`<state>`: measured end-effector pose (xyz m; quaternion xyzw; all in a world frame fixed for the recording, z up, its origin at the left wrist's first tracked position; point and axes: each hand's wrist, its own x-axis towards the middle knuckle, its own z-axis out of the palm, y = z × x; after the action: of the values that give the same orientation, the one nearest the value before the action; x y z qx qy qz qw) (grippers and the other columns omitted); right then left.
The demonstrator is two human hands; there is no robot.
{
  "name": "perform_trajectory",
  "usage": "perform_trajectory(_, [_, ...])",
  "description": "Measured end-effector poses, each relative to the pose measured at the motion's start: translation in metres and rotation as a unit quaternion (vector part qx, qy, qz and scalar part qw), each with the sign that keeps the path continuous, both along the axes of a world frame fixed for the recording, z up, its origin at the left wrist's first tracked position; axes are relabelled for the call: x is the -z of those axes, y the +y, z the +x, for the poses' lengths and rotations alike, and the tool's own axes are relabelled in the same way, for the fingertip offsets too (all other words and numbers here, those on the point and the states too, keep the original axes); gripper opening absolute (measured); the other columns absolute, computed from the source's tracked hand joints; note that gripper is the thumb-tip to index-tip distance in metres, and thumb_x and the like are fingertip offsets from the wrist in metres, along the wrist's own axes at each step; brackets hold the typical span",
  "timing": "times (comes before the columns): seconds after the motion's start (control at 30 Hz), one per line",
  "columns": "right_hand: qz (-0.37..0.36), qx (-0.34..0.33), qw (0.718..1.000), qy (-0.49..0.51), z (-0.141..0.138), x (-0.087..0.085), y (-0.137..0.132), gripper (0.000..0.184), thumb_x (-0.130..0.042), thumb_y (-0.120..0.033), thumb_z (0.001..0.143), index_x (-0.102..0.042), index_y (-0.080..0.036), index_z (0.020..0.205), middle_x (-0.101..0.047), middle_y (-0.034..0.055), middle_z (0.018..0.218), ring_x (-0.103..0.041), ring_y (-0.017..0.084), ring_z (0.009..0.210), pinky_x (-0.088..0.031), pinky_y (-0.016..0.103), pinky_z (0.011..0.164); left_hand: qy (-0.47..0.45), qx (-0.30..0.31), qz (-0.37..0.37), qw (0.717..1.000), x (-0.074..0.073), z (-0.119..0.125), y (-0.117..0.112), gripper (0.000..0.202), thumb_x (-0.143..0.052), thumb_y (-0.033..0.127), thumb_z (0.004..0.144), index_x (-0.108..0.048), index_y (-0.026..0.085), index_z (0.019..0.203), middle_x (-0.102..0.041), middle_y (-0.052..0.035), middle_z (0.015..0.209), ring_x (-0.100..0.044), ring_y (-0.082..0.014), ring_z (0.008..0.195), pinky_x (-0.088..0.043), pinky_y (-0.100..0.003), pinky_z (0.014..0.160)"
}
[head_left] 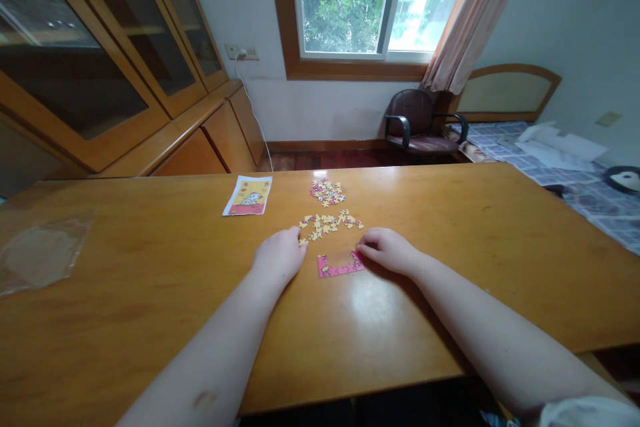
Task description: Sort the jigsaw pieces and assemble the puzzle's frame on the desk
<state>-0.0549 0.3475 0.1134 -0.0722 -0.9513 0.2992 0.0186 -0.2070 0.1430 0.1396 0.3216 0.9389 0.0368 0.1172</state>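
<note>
My left hand [281,255] is closed at the left end of a loose spread of yellow jigsaw pieces [327,225], with a yellow jigsaw piece [303,241] at its fingertips. To the right, my right hand [387,249] has its fingers pinched together at the upper right corner of a partly joined pink puzzle [341,269], on a jigsaw piece [357,256] mostly covered by the fingers. The joined part forms a bottom strip with short sides rising from it. Farther back lies a heap of mixed pink, white and yellow pieces [327,191].
A picture card [249,196] with a white animal on yellow and pink lies left of the pieces. A clear plastic bag [43,250] is at the far left of the wooden table [165,320]. Beyond stand a glass-door cabinet [150,33], an armchair [417,121] and a bed [530,147].
</note>
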Motion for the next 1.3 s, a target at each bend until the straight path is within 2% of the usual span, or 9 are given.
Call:
perform_trajectory(0.33, [-0.004, 0.001, 1.000, 0.003, 0.000, 0.001, 0.000, 0.020, -0.055, -0.030, 0.086, -0.070, -0.018, 0.079, -0.067, 0.0041, 0.079, -0.058, 0.015, 0.074, -0.041, 0.025, 0.069, -0.035, 0.016, -0.001, 0.999, -0.001, 0.002, 0.003, 0.024, -0.047, 0.032, 0.084, -0.057, 0.022, 0.103, -0.069, -0.0102, 0.102, -0.065, -0.0266, 0.095, -0.049, -0.034, 0.076])
perform_trajectory(0.6, [-0.002, -0.001, 1.000, 0.002, 0.000, 0.001, 0.000, 0.021, -0.055, -0.030, 0.086, -0.069, -0.018, 0.077, -0.066, 0.0037, 0.077, -0.057, 0.015, 0.073, -0.040, 0.025, 0.068, -0.019, -0.006, -0.018, 1.000, 0.000, 0.003, 0.003, 0.033, -0.046, 0.042, 0.084, -0.056, 0.019, 0.105, -0.068, -0.0131, 0.102, -0.065, -0.0290, 0.094, -0.049, -0.037, 0.075])
perform_trajectory(0.9, [-0.006, -0.003, 1.000, 0.001, 0.000, 0.002, 0.001, 0.020, -0.055, -0.030, 0.086, -0.070, -0.019, 0.078, -0.067, 0.0037, 0.077, -0.058, 0.015, 0.073, -0.041, 0.025, 0.068, 0.006, 0.020, 0.008, 1.000, 0.008, 0.001, 0.002, 0.024, -0.046, 0.032, 0.085, -0.058, 0.019, 0.101, -0.064, -0.0112, 0.104, -0.064, -0.0248, 0.094, -0.049, -0.033, 0.077])
perform_trajectory(1.1, [-0.002, -0.004, 1.000, 0.003, 0.000, 0.000, 0.001, 0.021, -0.055, -0.031, 0.086, -0.070, -0.018, 0.078, -0.067, 0.0038, 0.078, -0.058, 0.015, 0.074, -0.041, 0.025, 0.069, -0.016, 0.053, 0.034, 0.998, 0.009, 0.000, 0.002, 0.020, -0.046, 0.026, 0.085, -0.060, 0.023, 0.099, -0.063, -0.0077, 0.105, -0.063, -0.0234, 0.094, -0.048, -0.032, 0.078])
perform_trajectory(1.3, [-0.004, -0.005, 1.000, -0.001, 0.000, -0.001, 0.000, 0.020, -0.055, -0.029, 0.086, -0.070, -0.018, 0.078, -0.067, 0.0041, 0.078, -0.058, 0.015, 0.074, -0.041, 0.025, 0.069, 0.010, 0.028, 0.021, 0.999, 0.007, -0.002, 0.001, 0.022, -0.050, 0.031, 0.084, -0.059, 0.020, 0.100, -0.062, -0.0098, 0.104, -0.063, -0.0261, 0.093, -0.049, -0.035, 0.078])
